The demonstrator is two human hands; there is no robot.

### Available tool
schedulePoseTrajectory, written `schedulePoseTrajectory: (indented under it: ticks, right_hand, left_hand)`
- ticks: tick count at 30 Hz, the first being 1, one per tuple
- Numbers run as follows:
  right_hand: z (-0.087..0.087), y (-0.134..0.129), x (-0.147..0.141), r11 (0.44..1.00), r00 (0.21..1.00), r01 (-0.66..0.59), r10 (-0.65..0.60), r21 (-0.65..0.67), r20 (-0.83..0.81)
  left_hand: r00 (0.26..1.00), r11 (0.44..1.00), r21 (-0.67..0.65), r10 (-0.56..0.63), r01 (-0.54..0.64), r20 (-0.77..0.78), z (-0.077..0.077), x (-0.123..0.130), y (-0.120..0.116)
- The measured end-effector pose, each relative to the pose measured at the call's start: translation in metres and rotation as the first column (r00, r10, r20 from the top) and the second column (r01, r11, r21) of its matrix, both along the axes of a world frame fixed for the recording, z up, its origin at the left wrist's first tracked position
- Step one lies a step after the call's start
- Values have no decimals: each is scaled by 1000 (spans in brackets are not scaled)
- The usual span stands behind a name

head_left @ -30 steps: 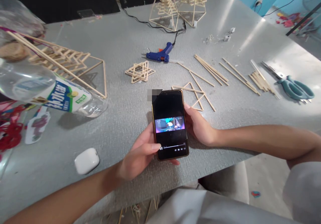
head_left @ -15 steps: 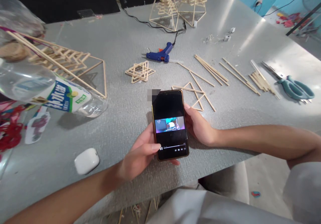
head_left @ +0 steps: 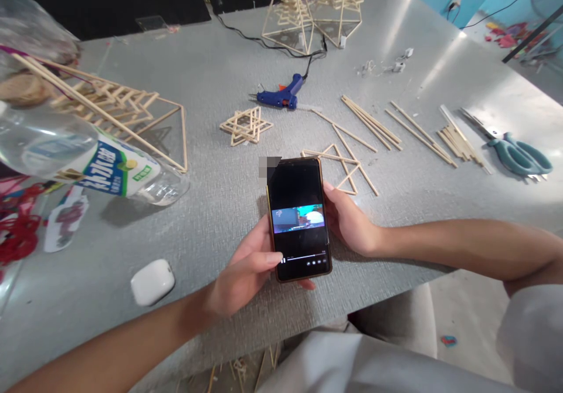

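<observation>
Upright between my hands is a black smartphone [head_left: 301, 193] in a case, its screen playing a video in a narrow band. My left hand [head_left: 246, 270] is closed round its lower left side, the thumb at the screen's edge and fingertips showing beneath. My right hand [head_left: 352, 220] grips the right edge, its thumb along the side and its other fingers hidden behind. Just beyond the phone lies a flat frame of thin wooden sticks [head_left: 347, 159]. A layered wooden star [head_left: 246, 126] rests farther left, near a blue glue gun [head_left: 281, 95].
A plastic bottle [head_left: 145, 173] lies at left before a stick pyramid [head_left: 183, 138]. A white earbud case [head_left: 152, 282] sits near my left forearm. Loose sticks [head_left: 372, 122] and green-handled scissors [head_left: 519, 155] lie at right. Two hanging-stick pyramids [head_left: 288, 32] stand behind, near a black cord [head_left: 246, 35].
The picture in the video on the phone screen has changed. Both hands and the phone stay practically still.
</observation>
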State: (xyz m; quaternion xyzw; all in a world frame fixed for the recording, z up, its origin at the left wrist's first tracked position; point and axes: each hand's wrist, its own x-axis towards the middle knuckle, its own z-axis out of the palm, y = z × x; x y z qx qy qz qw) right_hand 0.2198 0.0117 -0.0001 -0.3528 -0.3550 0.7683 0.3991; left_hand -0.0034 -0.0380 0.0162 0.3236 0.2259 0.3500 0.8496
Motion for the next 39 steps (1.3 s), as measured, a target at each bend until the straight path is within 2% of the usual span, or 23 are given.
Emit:
schedulePoseTrajectory:
  ticks: [39]
  right_hand:
    - [1,0,0,1000,1000,-3,3,21,4]
  left_hand:
    - [1000,1000,-15,9,-9,0,2,0,0]
